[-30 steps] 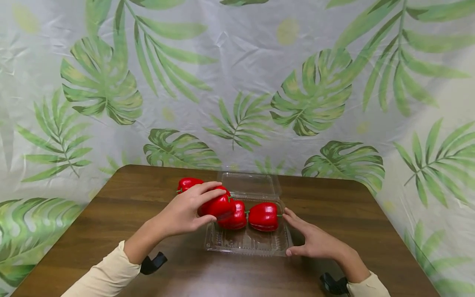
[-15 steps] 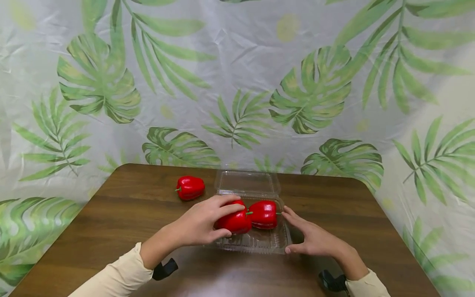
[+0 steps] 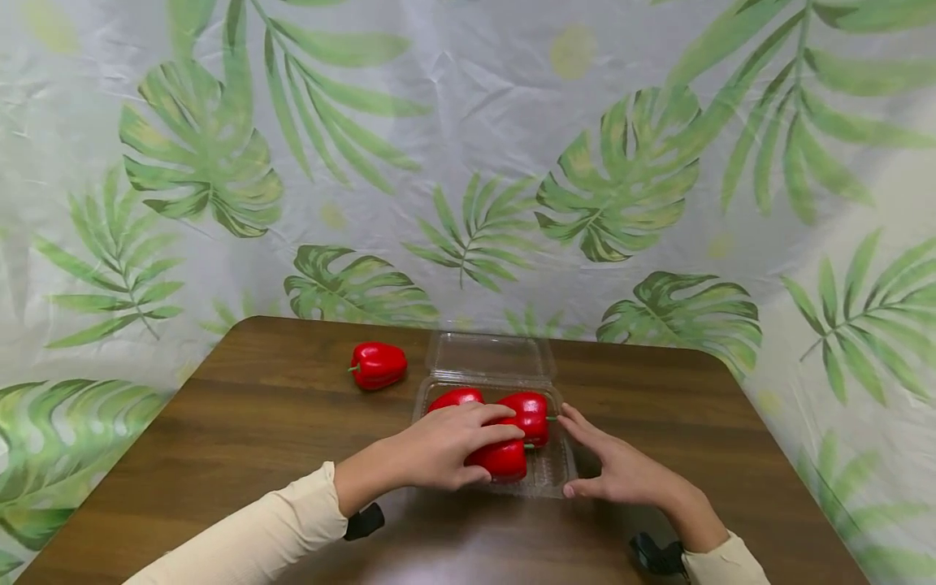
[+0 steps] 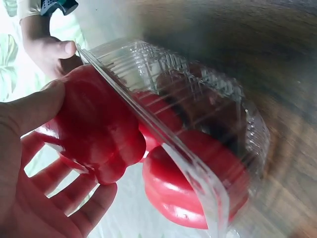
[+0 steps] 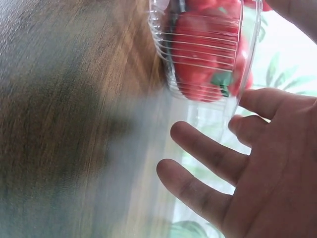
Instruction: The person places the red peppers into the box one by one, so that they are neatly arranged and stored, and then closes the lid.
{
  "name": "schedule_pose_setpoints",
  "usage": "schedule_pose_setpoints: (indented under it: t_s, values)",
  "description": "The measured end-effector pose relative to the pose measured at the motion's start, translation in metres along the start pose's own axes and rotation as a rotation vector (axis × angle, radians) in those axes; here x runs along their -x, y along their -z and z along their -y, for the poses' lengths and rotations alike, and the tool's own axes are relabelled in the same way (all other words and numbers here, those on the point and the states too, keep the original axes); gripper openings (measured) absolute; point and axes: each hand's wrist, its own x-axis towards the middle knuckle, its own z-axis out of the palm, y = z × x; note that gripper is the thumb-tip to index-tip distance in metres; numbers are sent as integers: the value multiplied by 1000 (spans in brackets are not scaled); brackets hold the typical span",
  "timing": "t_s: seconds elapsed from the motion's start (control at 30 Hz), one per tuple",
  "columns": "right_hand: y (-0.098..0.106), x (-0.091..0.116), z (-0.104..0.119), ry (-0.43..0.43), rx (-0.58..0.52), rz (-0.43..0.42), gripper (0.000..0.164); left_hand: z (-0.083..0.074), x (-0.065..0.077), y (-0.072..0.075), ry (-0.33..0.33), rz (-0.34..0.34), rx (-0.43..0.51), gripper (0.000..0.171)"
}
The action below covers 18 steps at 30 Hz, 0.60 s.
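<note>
Over the near part of a clear plastic container (image 3: 550,475), left hand (image 3: 449,447) grips a red bell pepper (image 3: 504,463), thumb on the near side, fingers across the top. Green stem points right. Left wrist view: this pepper mostly above the container's rim; whether its underside touches anything, cannot tell. Right hand (image 3: 621,467) at the container's right side, fingers extended and spread, some at the rim; no pepper in its grasp.

Inside the container, behind the held one: right-hand pepper (image 3: 530,410), stem pointing toward the right hand, and back-left pepper (image 3: 453,397), partly covered by the left hand. Lid (image 3: 490,356) folded back on the far side.

Farther out, left of the lid: a fourth pepper (image 3: 379,366) on its side on the brown wood-grain table (image 3: 278,431), stem to the left. Cream sleeves (image 3: 249,536) on both arms, black device (image 3: 364,522) at each wrist. Beyond: pale cloth (image 3: 483,122) printed with green leaves.
</note>
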Motion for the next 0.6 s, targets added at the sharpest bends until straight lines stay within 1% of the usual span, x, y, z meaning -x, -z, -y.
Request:
schedule_pose_setpoints:
  t_s: [0.1, 0.3, 0.47, 0.6]
  values:
    - [1, 1, 0, 3, -5, -2, 96, -1, -4, -1, -2, 12, 5, 65]
    - [2, 1, 1, 4, -3, 13, 97, -3, -6, -2, 7, 24, 26, 64]
    - [1, -1, 1, 1, -4, 19, 97, -2, -5, -4, 17, 21, 15, 64]
    - [2, -1, 0, -3, -4, 14, 96, -1, -8, -6, 11, 10, 3, 65]
